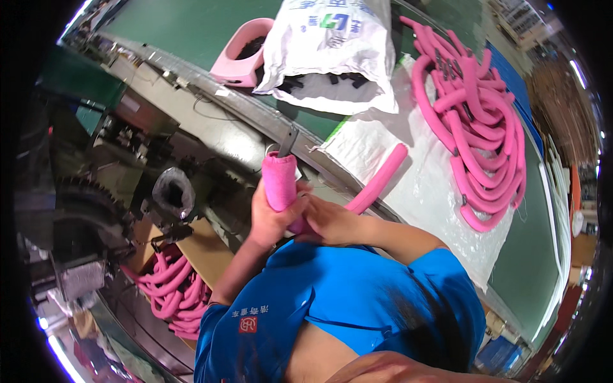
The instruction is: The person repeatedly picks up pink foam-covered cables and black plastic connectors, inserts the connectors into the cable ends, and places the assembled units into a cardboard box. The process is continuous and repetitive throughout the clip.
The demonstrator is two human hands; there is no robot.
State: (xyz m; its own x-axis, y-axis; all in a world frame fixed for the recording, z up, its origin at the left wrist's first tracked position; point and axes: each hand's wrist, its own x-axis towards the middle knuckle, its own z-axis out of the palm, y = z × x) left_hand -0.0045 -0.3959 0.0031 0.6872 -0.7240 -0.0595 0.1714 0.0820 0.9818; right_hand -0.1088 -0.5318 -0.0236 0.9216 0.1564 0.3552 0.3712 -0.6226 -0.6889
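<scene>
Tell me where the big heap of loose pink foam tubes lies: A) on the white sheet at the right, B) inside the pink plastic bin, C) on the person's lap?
A: the heap of pink foam tubes lies on the white sheet, right of the hands.

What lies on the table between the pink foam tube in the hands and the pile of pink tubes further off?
In the head view, only a clear plastic sheet spread over the green table lies between the held tube and the pile.

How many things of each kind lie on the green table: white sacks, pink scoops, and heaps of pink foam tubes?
White sack: 1
Pink scoop: 1
Heap of pink foam tubes: 1
Total: 3
Another pink foam tube is in both hands, not on the table.
</scene>
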